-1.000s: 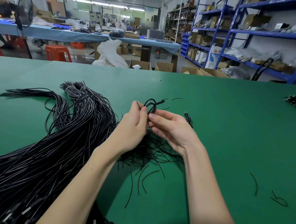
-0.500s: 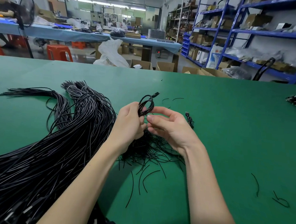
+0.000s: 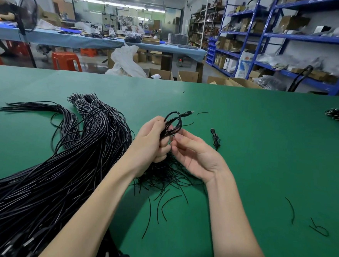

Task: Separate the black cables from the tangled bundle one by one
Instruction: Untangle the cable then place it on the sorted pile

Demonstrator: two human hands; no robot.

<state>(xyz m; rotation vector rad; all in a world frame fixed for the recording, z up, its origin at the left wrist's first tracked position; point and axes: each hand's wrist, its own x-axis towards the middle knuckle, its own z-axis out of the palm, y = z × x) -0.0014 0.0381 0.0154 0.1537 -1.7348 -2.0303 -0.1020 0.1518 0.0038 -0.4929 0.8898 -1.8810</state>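
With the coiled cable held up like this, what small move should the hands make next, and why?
Probably the right hand should wrap a thin black tie around the coiled black cable that the left hand grips; its fingertips pinch beside the coil, above the heap of ties.

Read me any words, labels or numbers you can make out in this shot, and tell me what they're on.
None can be read.
White bag on the floor by the blue shelves: a red mark, too blurred.
Cardboard boxes behind the green table: no legible print.
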